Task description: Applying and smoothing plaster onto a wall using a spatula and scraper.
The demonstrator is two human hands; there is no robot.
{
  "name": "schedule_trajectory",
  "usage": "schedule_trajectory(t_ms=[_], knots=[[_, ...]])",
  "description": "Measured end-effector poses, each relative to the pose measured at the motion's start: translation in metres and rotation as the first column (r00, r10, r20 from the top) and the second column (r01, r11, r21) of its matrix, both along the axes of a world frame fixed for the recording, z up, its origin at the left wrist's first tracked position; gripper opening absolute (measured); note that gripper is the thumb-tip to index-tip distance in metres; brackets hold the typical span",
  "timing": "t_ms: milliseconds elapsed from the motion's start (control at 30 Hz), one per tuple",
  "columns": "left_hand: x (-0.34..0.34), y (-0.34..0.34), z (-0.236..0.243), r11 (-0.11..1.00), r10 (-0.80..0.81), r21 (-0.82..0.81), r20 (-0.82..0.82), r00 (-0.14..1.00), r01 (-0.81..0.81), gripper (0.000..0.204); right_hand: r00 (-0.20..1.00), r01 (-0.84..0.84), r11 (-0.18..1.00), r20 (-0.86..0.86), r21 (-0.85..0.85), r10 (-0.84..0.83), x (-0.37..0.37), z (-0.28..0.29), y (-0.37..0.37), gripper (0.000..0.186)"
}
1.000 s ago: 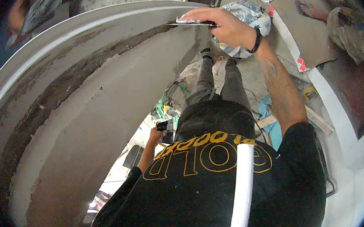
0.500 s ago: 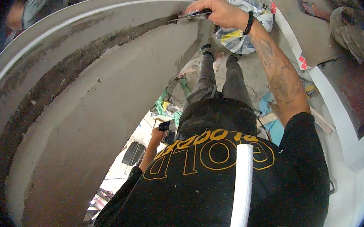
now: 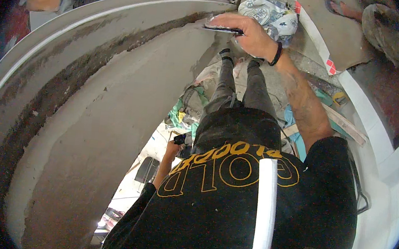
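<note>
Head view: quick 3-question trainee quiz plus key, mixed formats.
1. Which hand holds the thin flat tool? A) left B) right C) both
2. True or false: the left hand is empty.
3. Fill in: the wristband is coloured ____.

Key:
1. B, the right hand.
2. False; it holds a small black object.
3. Black.

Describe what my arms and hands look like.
Black sleeves cover your upper arms. Your right hand and left hand are gloveless. A black band circles your right wrist, and faint tattoo-like markings show on that forearm.
</note>
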State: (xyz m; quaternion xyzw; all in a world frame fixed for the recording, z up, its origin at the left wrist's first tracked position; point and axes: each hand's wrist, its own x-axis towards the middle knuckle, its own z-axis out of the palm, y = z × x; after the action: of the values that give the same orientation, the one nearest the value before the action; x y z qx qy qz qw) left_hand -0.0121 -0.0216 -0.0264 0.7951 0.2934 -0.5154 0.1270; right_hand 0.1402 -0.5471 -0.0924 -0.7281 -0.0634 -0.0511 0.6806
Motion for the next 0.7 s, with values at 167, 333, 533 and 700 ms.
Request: schedule_trajectory(t_ms=[167, 333, 533, 700], knots=[[0.002, 0.006, -0.005, 0.999, 0.030, -0.022, 0.023, 0.999, -0.030, 0.018, 0.995, 0.042, 0.997, -0.089, 0.060, -0.037, -0.020, -0.005, -0.013, 0.058], [0.004, 0.012, -0.009, 0.997, -0.039, -0.068, 0.039, 0.998, 0.042, 0.024, 0.973, 0.217, 0.975, 0.072, 0.057, -0.221, -0.004, -0.002, -0.003, 0.052], [0.005, 0.009, -0.006, 0.995, 0.100, -0.028, 0.022, 0.995, -0.100, 0.024, 0.925, 0.378, 0.925, 0.011, 0.035, -0.379, -0.009, 0.021, 0.057, 0.062], [0.001, 0.010, -0.006, 0.999, 0.034, 0.012, 0.001, 0.999, -0.034, 0.022, 0.839, 0.539, 0.839, -0.044, -0.075, -0.543, -0.027, 0.026, 0.090, 0.067]])
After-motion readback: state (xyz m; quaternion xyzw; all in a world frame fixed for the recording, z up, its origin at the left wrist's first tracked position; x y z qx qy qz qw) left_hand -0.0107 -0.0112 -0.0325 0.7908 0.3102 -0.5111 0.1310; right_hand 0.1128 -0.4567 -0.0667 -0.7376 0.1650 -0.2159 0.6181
